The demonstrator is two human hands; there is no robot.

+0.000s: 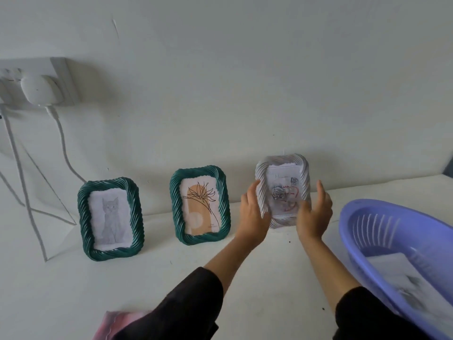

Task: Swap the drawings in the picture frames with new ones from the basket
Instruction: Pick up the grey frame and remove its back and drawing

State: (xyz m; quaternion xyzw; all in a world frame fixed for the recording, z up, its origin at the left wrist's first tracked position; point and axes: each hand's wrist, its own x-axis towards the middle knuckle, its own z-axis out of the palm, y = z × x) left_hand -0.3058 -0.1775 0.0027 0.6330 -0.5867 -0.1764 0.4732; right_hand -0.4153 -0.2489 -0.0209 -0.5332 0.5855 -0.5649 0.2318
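A white tabletop (pixel 73 290) set against a pale wall is recorded as the work surface. The white rope-pattern frame (pixel 282 159) is found upright near the wall, flanked by both hands. The left hand (pixel 252 212) is laid with straight fingers along its left edge. The right hand (pixel 313 214) is held spread at its right edge, thumb across the lower corner. Neither hand is seen clamped on it. A rose drawing (pixel 279 192) is noted inside. Handling of this frame is judged to be the step in hand. Both side edges should be gripped evenly, the front kept free of fingers, and the frame moved straight. The flower frame (pixel 199 204) to the left and the cat frame (pixel 110 218) beyond should be left undisturbed. Replacement sheets (pixel 402 271) are observed in the lilac slotted basket (pixel 355 241) to the right.
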